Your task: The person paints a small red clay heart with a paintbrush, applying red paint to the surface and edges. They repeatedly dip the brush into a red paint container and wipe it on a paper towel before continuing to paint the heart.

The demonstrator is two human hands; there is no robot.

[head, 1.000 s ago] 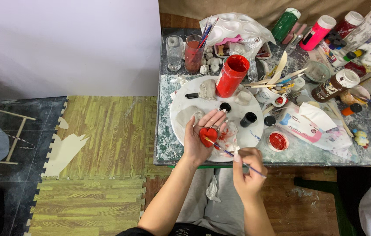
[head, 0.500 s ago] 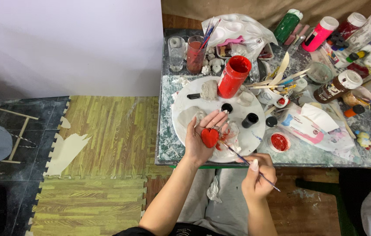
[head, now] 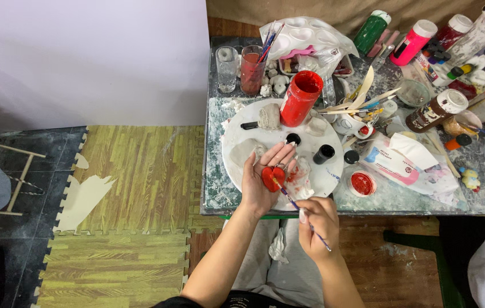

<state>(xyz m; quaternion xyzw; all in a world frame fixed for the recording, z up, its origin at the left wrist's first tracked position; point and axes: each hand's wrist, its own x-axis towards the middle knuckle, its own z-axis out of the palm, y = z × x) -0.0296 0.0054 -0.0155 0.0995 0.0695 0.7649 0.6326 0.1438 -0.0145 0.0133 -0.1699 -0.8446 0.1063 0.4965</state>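
Left hand: the left hand (head: 262,179) lies palm up over the near edge of the table (head: 219,188), fingers spread and lightly curled, cradling a small red heart (head: 273,178) in the palm.
Red heart: it rests on the left palm, above the near rim of the round white plate (head: 236,134); it is glossy red, and I cannot tell whether its underside is painted.
Right hand: the right hand (head: 316,219) is just off the table's near edge, over the lap, fingers pinched narrow around a thin paintbrush (head: 299,208).
Paintbrush: it slants up and left from the right hand, and its tip touches the heart.
Change from half a second ago: the brush tip was then off the heart, lower and to the right, with the right hand further from the table; now the tip is on the heart and the hand has come closer. The left hand and heart have barely shifted.
Plate: it sits near the table's left edge, carrying a grey lump of clay (head: 268,117), two small black caps and smears of red paint.
Red cup: a tall red cup (head: 300,98) of paint stands at the far rim of the plate.
Paint lid: a small round lid (head: 362,183) with red paint lies near the table's near edge, right of the plate.
Far edge: a glass with brushes (head: 252,69) and several paint bottles stand along it.
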